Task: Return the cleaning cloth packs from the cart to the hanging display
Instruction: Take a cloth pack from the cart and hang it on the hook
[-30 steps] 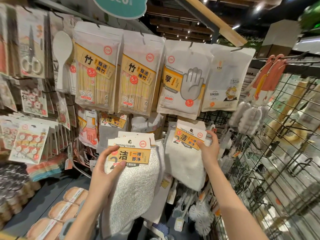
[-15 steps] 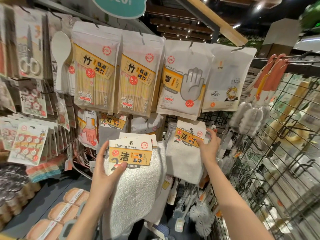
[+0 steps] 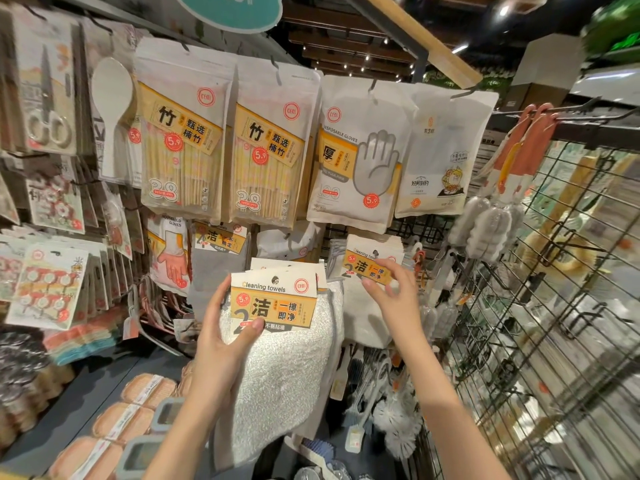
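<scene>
My left hand [image 3: 221, 337] grips a stack of cleaning towel packs [image 3: 277, 306] by their orange and white card headers, thumb on the front. Their white cloths hang down below it. Just to the right, another cleaning towel pack [image 3: 362, 268] hangs in the lower row of the display. My right hand [image 3: 394, 292] is in front of that pack with loosely spread fingers. Its fingertips sit at the card label and nothing is held in it. The hook that carries the pack is hidden behind the packs above.
Bamboo chopstick packs [image 3: 183, 143] and a disposable gloves pack [image 3: 356, 157] hang in the row above. A grey cloth pack [image 3: 218, 258] hangs at the left. A black wire grid [image 3: 554, 306] rises on the right, brushes [image 3: 398, 420] stand below, sponges [image 3: 138, 403] lie lower left.
My right hand has let go of the hanging pack's right edge and moved left across its front. The hung pack sits a little higher. My left hand keeps its stack, raised slightly.
</scene>
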`<state>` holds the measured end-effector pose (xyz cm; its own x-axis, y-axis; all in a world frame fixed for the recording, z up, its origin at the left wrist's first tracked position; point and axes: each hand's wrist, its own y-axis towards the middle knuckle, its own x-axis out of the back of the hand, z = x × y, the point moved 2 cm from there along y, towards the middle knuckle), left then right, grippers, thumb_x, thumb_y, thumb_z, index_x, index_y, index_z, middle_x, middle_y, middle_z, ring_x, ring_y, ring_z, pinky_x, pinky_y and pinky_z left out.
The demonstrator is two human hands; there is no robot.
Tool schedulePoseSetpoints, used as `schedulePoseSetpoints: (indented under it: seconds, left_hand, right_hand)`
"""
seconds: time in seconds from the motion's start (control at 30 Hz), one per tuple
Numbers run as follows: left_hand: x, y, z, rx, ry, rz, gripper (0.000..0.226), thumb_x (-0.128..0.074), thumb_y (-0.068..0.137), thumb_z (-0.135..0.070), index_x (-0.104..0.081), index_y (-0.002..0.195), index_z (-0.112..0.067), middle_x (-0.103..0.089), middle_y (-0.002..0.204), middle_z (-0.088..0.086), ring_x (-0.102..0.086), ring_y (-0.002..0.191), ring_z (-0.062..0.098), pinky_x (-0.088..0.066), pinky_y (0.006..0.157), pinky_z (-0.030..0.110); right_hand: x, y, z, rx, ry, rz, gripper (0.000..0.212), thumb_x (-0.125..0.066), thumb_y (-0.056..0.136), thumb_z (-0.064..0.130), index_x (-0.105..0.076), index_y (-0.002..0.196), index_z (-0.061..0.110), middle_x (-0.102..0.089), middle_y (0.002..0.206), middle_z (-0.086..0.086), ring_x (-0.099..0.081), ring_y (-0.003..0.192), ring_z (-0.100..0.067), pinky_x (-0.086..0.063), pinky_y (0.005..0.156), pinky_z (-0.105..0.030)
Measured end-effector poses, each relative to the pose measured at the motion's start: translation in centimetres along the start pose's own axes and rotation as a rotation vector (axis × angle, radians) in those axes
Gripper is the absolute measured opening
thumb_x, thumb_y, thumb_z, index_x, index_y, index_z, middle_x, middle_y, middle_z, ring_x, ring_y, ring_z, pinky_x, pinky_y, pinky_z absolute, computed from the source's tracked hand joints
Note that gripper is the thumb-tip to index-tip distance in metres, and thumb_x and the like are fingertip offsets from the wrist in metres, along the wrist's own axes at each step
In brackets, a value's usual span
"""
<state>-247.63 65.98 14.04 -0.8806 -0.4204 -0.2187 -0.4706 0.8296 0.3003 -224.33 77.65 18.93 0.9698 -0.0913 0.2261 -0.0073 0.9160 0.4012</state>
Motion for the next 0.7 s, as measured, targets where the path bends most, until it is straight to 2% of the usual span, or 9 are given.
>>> schedulePoseSetpoints:
  seconds: [0.1,0.17,0.27,0.37,0.43,0.5,0.57,0.63,0.7]
  left_hand:
    - [-0.3,-0.1,-0.2,-0.018,-0.002,0.016,0.073,-0.071,0.079,-0.003,-0.045,0.126,-0.053,-0.053,0.126,-0.025,-0.057,0.111,0.000,-0.045,0.086,0.017]
    - [-0.5,-0.3,-0.4,-0.036,-0.010,0.027,0.073,-0.070,0.079,0.000,-0.045,0.129,-0.047,-0.053,0.127,-0.021,-0.058,0.109,-0.003,-0.047,0.084,0.015]
    - [-0.8,-0.5,-0.5,-0.054,-0.018,0.025,0.072,-0.069,0.080,0.002,-0.043,0.136,-0.035,-0.052,0.128,-0.015,-0.058,0.104,-0.010,-0.045,0.075,0.003]
    - [-0.8,-0.7,-0.6,-0.061,-0.016,0.005,0.072,-0.070,0.080,-0.003,-0.041,0.140,-0.031,-0.050,0.131,-0.018,-0.053,0.107,-0.016,-0.042,0.076,0.000]
    - [-0.8,-0.8,-0.7,-0.078,-0.008,0.002,0.072,-0.070,0.080,-0.002,-0.041,0.140,-0.029,-0.049,0.130,-0.019,-0.051,0.105,-0.020,-0.040,0.075,-0.002]
    - [-0.8,-0.9,-0.8,-0.093,-0.009,0.000,0.071,-0.069,0.081,-0.001,-0.041,0.140,-0.028,-0.049,0.128,-0.020,-0.051,0.103,-0.022,-0.040,0.074,-0.003]
    - [-0.9,-1.0,-0.8,-0.094,-0.021,-0.011,0.070,-0.069,0.081,-0.001,-0.042,0.137,-0.032,-0.049,0.125,-0.024,-0.052,0.104,-0.020,-0.042,0.075,0.000]
    - [-0.8,-1.1,-0.7,-0.086,-0.032,-0.031,0.070,-0.069,0.081,0.000,-0.043,0.135,-0.036,-0.049,0.123,-0.027,-0.052,0.105,-0.019,-0.043,0.078,0.003]
    - [-0.7,-1.2,-0.7,-0.097,-0.015,-0.037,0.068,-0.070,0.080,0.001,-0.045,0.133,-0.034,-0.050,0.122,-0.025,-0.052,0.102,-0.021,-0.041,0.075,-0.001]
  right_hand:
    - [-1.8,-1.4,1.6,0.035,0.051,0.050,0.032,-0.070,0.082,0.014,-0.059,0.106,0.033,-0.042,0.126,0.004,-0.039,0.127,-0.013,-0.030,0.111,-0.035]
    - [-3.0,-2.2,2.2,0.032,0.054,0.120,0.034,-0.071,0.082,0.016,-0.059,0.105,0.038,-0.042,0.123,0.011,-0.037,0.128,-0.011,-0.029,0.111,-0.035]
    - [-4.3,-3.0,2.5,0.027,-0.001,0.207,0.042,-0.072,0.081,0.021,-0.057,0.118,0.035,-0.040,0.126,0.014,-0.031,0.132,-0.011,-0.025,0.112,-0.032]
    - [-4.9,-3.7,2.7,0.045,-0.041,0.196,0.057,-0.074,0.079,0.020,-0.050,0.130,0.028,-0.040,0.127,0.012,-0.031,0.129,-0.005,-0.021,0.109,-0.021]
    - [-5.1,-4.1,2.9,0.074,-0.039,0.184,0.062,-0.075,0.077,0.018,-0.048,0.132,0.027,-0.039,0.127,0.014,-0.032,0.124,0.003,-0.021,0.104,-0.008]
    - [-5.3,-4.5,3.2,0.094,-0.029,0.182,0.060,-0.076,0.076,0.014,-0.050,0.129,0.028,-0.040,0.127,0.012,-0.033,0.121,0.006,-0.021,0.099,0.000]
    - [-5.4,-4.7,3.4,0.093,-0.006,0.193,0.056,-0.077,0.075,0.010,-0.054,0.123,0.026,-0.041,0.128,0.005,-0.036,0.121,0.002,-0.025,0.101,-0.002]
    - [-5.5,-5.0,3.6,0.088,0.035,0.209,0.053,-0.077,0.073,0.008,-0.057,0.120,0.023,-0.044,0.127,0.002,-0.039,0.119,0.006,-0.027,0.098,-0.002]
    - [-5.6,-5.2,3.7,0.070,0.081,0.208,0.049,-0.077,0.073,0.005,-0.056,0.112,0.026,-0.048,0.123,0.002,-0.044,0.112,0.010,-0.032,0.095,-0.004]
